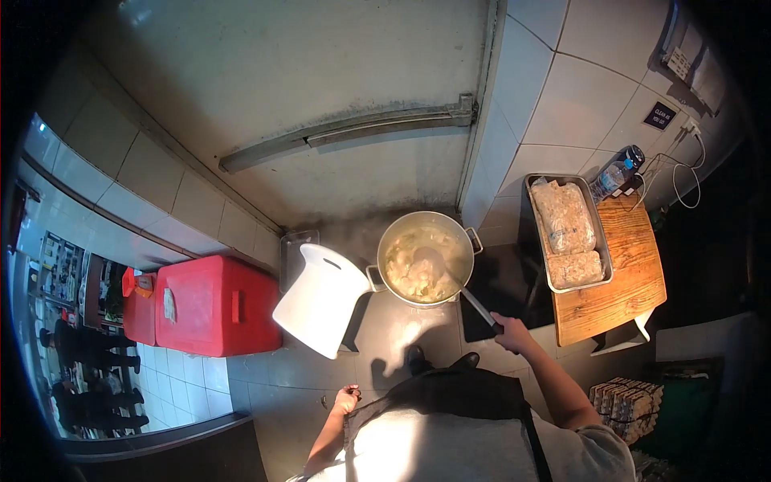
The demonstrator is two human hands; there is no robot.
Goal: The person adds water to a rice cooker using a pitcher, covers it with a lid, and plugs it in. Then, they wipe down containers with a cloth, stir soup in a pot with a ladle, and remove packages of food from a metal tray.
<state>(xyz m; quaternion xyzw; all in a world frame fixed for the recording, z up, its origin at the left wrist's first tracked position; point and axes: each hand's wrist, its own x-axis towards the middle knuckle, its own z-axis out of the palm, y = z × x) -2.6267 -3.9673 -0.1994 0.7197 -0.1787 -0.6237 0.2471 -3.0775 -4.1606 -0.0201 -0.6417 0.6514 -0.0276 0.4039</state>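
A large two-handled metal pot [384, 277] stands on the floor in front of my feet. Pale chunks and greenish bits in cloudy broth [414, 273] fill much of it. My right hand [514, 334] is closed around the dark grip of a long ladle [477, 306], whose round bowl rests among the food. Down by my left side hangs my left hand [347, 399], its fingers curled in and nothing visible in them. Left of the pot, a white plastic stool [320, 301] is close to one pot handle.
At right, a metal tray [608, 255] with bagged pale food [566, 217] sits by a wooden surface [618, 301], near a water bottle [614, 175]. A red cooler box [217, 309] stands left. Egg trays [626, 407] are stacked lower right. A door [321, 80] lies ahead; two people stand far left.
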